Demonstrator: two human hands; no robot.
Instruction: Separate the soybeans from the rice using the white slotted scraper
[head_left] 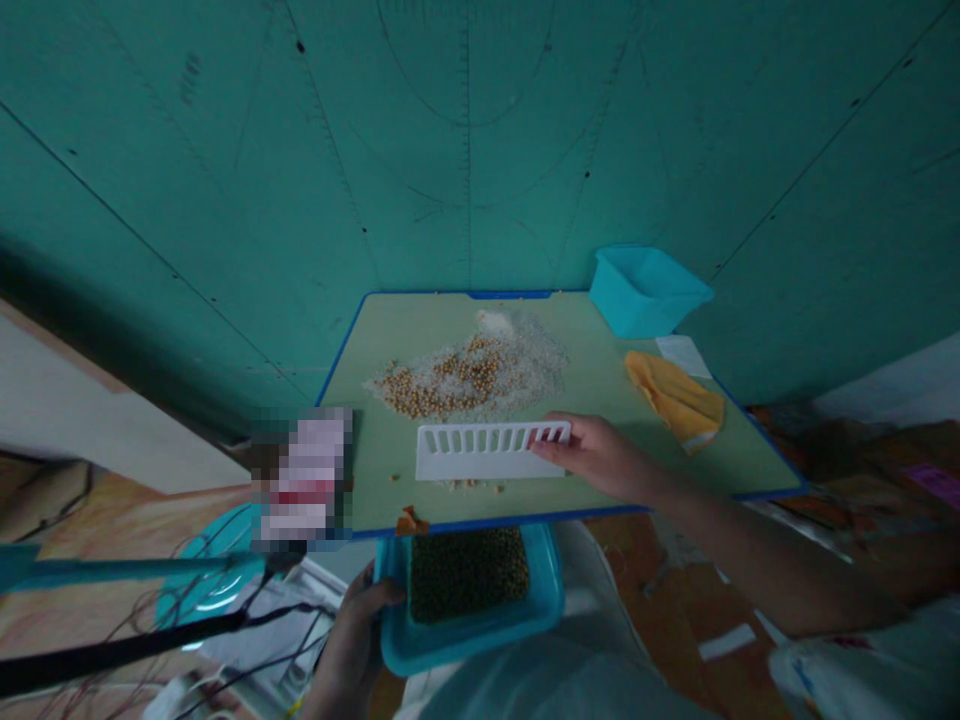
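Note:
My right hand (592, 455) is closed on the right end of a white slotted plastic strip (487, 466), which rests on or just above the pale green table (405, 325). Beyond the strip lies a spread pile of round tan beans (469, 375), mixed with whitish rice-like grains (540, 360). My left hand (360, 625) grips the left side of a blue plastic basin (551, 600) just below the table's front edge. Dark green beans (465, 575) fill much of its bottom, with some tan ones at the right. Part of my left fingers is hidden by the basin.
A turquoise bin (637, 300) stands at the back right corner, with a white sheet (684, 355) and an orange cloth (679, 400) nearer. An orange scrap (410, 520) lies on the front edge. A pixelated object (307, 480) on a dark arm borders the left side. A green wall rises behind.

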